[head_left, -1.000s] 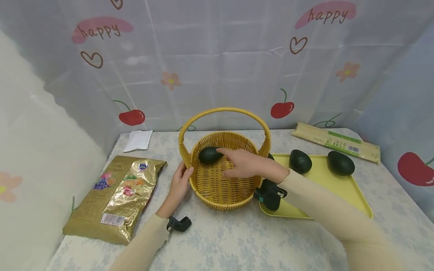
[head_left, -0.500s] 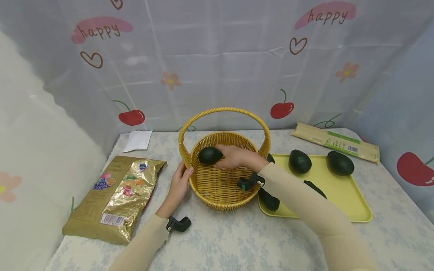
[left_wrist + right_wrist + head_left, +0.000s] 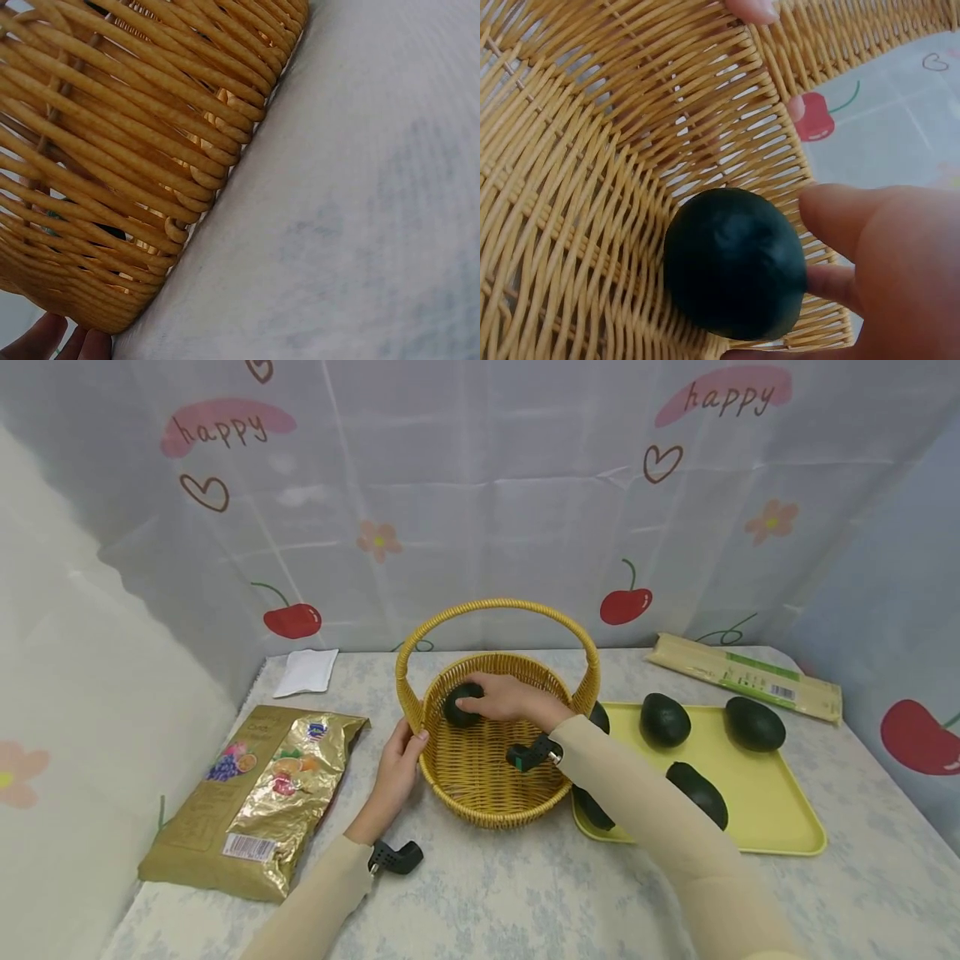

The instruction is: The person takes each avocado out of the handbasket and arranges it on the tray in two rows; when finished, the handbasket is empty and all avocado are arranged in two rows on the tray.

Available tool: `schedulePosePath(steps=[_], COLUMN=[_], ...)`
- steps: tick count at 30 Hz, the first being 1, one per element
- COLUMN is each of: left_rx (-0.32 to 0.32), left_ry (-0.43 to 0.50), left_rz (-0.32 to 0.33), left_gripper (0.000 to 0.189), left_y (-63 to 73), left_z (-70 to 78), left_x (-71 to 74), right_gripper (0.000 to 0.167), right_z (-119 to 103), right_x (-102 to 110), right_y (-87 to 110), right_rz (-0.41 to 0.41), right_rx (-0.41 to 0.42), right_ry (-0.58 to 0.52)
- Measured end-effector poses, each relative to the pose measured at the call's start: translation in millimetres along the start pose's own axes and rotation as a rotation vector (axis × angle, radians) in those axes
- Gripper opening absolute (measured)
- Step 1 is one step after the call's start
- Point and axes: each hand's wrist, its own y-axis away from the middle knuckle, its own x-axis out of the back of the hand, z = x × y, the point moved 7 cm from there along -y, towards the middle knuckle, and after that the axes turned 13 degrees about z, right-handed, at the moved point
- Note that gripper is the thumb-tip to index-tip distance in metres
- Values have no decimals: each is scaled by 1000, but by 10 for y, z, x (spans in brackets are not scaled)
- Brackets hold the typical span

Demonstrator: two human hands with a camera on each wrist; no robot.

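Observation:
My right hand (image 3: 504, 697) is inside the yellow wicker basket (image 3: 495, 817), its fingers and thumb around a dark green avocado (image 3: 459, 706) at the basket's left side. In the right wrist view the rounded end of that avocado (image 3: 735, 262) faces the camera, close to the woven wall, with the thumb and fingers at its right side. My left hand (image 3: 396, 768) grips the basket's left rim at the foot of the handle, thumb on top. Only its fingertips (image 3: 94, 345) show in the left wrist view, against the weave.
Right of the basket lies a yellow tray (image 3: 780, 827) bearing several avocados, some partly hidden by my right arm. A gold candy bag (image 3: 255, 802) lies at left, a white packet (image 3: 306, 672) behind it. A long beige package (image 3: 742, 677) is at back right.
My right hand has moved left over the avocado in the basket and taken hold of it. The avocado has turned, its end now facing differently. The left hand stays put.

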Motion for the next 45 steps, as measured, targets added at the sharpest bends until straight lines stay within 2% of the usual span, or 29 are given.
schedulePosePath(steps=[8, 13, 22, 45], left_rx=[-5, -6, -5, 19], left_ry=[9, 14, 5, 13], left_rz=[5, 8, -1, -17], left_gripper=[52, 52, 53, 52], left_y=[-2, -9, -4, 15], left_z=[5, 2, 0, -13], left_x=[-8, 0, 0, 3], right_gripper=[50, 48, 48, 52], right_z=[-85, -147, -241, -273], right_x=[-62, -101, -191, -207], right_y=[-14, -19, -33, 8], right_rz=[8, -19, -40, -66], right_rx=[52, 83, 183, 184], right_ry=[-47, -96, -72, -17])
